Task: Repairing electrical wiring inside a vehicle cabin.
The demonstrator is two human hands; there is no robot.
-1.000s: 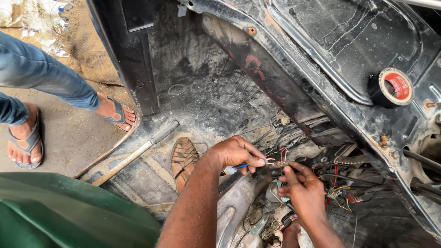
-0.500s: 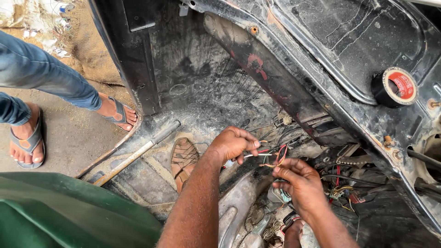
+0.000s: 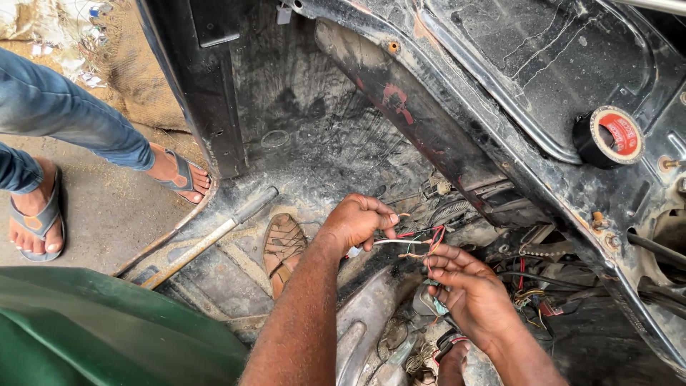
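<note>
A: What has changed down in that footwell?

B: The right hand (image 3: 468, 289) has crept up toward eleven o'clock, closing on the left hand (image 3: 357, 221). Both now pinch the thin wires (image 3: 411, 243), stretched taut between them.

A: Meaning?

B: Probably joining strands. The tape roll (image 3: 609, 136) sits untouched at two o'clock.

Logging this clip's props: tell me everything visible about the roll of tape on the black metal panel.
The roll of tape is a black ring, glossy like plastic electrical tape, with a red round label filling its core. It looks thick, so largely unused. It sits up right, tilted with its label face toward the camera, on a ledge of the dusty black metal panel. Nothing else touches it; both hands work wires well below it.
</note>
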